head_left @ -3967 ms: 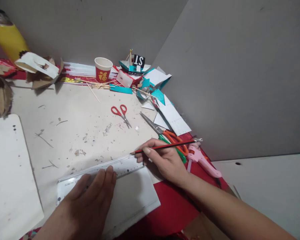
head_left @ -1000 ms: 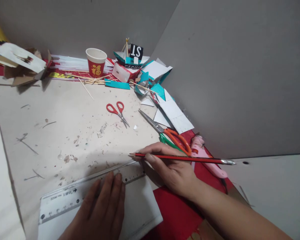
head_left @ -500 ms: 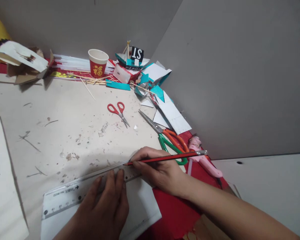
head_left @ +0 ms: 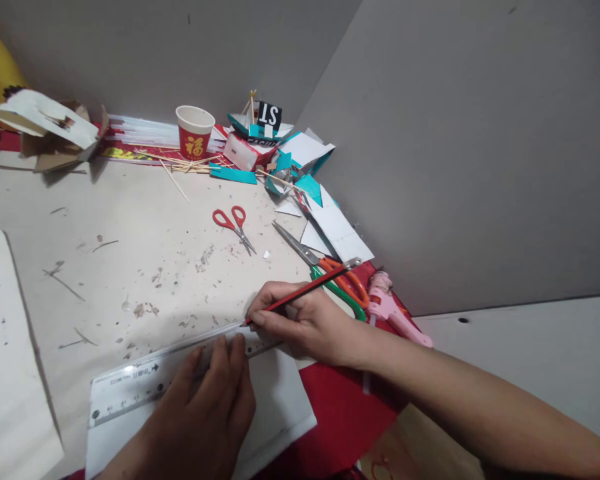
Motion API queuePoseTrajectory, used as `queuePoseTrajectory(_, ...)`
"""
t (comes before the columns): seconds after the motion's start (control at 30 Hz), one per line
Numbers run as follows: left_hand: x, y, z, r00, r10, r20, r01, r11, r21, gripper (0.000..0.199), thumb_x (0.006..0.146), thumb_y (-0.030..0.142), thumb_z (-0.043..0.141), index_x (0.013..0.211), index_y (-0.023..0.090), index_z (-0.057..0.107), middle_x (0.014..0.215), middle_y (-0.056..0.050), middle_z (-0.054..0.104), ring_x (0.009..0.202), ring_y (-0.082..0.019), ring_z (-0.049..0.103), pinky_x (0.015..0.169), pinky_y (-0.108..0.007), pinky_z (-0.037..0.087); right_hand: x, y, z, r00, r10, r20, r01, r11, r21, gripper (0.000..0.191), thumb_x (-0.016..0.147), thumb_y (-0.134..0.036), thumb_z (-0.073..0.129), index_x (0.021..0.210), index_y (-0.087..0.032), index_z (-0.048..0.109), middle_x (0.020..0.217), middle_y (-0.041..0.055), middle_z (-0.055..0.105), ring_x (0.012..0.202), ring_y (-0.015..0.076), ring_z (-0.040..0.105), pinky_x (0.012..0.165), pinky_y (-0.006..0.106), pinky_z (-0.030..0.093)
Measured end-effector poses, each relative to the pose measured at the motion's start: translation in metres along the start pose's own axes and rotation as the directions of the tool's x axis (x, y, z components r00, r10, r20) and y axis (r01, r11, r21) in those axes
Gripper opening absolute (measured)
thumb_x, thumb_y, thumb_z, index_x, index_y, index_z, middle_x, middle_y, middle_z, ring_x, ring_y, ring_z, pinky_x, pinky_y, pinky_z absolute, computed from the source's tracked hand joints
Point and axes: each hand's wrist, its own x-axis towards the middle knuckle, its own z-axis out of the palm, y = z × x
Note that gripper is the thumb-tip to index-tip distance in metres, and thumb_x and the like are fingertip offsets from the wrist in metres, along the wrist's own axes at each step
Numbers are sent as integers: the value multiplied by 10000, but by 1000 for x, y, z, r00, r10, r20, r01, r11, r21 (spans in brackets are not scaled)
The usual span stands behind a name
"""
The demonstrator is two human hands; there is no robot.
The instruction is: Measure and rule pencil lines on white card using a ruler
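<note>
A clear plastic ruler (head_left: 130, 385) lies along the top edge of a white sheet of card (head_left: 275, 403). My left hand (head_left: 210, 393) holds the ruler down, its bent fingertips pressing on it close together. In a closed writing grip, my right hand (head_left: 305, 320) has a red and black pencil (head_left: 310, 285). The pencil's tip is at the ruler's upper edge, just right of my left fingertips, and its back end slants up to the right. Part of the ruler is hidden under both hands.
Red-handled scissors (head_left: 235, 228) lie mid-table. Larger scissors with orange and green handles (head_left: 325, 270) and a pink glue gun (head_left: 397, 317) are beyond my right hand. A red paper cup (head_left: 195, 137), thin wooden sticks (head_left: 190, 167) and card scraps (head_left: 340, 230) line the grey wall.
My right hand has shifted slightly left along the ruler, and the pencil now tilts up more steeply. My left hand stays on the ruler. The whole view has moved slightly.
</note>
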Motion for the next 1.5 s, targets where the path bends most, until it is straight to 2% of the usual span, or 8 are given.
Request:
queuePoseTrajectory(0.2,0,-1,1,1000,9,7,-9,1000,12,471,873,329,475,1271,103,585,1342,-144,603,1227,-313,490,988,-435,333,-1,-9,-8,999,-17,44,22,992,-126,154,928,-242,530,841,-156,623,726,11,605,641,110,520,580,232,459)
queuePoseTrajectory(0.53,-1,0,2,1000,20,3,-20,1000,3,675,880,606,434,1279,81,580,1347,-194,583,1213,-346,490,991,-462,323,-10,-6,-20,993,-102,50,113,948,-297,150,924,-166,506,835,-165,626,747,14,623,667,113,556,614,231,466)
queuePoseTrajectory(0.7,0,-1,0,999,20,30,-20,1000,4,625,885,573,456,1266,98,595,1344,-176,592,1221,-340,483,990,-454,323,-15,-2,-26,994,-106,18,106,937,-332,137,927,-178,511,862,-167,631,786,33,657,709,130,598,652,248,488)
queuePoseTrajectory(0.8,1,0,-1,999,2,38,-1,1000,-16,681,877,625,434,1271,94,594,1356,-178,585,1237,-342,464,1002,-456,314,-19,-2,-29,995,-103,3,97,932,-349,147,930,-193,511,865,-166,640,797,42,675,714,144,617,660,266,503)
queuePoseTrajectory(0.93,2,2,-3,998,-46,53,48,998,-33,719,861,668,430,1278,105,595,1378,-164,572,1265,-331,435,1019,-449,305,-23,-6,-29,995,-63,-77,36,952,-305,168,934,-241,524,868,-169,660,829,62,700,772,175,647,665,284,517)
queuePoseTrajectory(1.03,2,0,-4,999,-24,44,25,999,-37,716,869,670,403,1265,109,605,1361,-155,590,1254,-323,437,1010,-443,296,-21,-9,-23,993,-33,-118,3,969,-248,162,920,-255,545,875,-156,666,818,68,697,775,177,645,657,281,512)
queuePoseTrajectory(1.23,2,-2,-2,1000,-2,19,3,1000,-30,784,861,722,352,1267,98,600,1347,-164,599,1234,-331,449,1010,-445,282,-8,-5,-8,999,-23,-29,19,990,-137,177,912,-255,548,882,-126,666,789,60,658,727,148,600,654,268,491)
queuePoseTrajectory(1.5,0,0,1,1000,6,17,-6,1000,0,794,868,726,339,1282,95,585,1344,-174,594,1233,-343,463,1007,-456,294,1,-2,0,999,-41,1,41,998,-47,144,897,-236,556,832,-137,637,733,11,586,656,109,516,599,230,443)
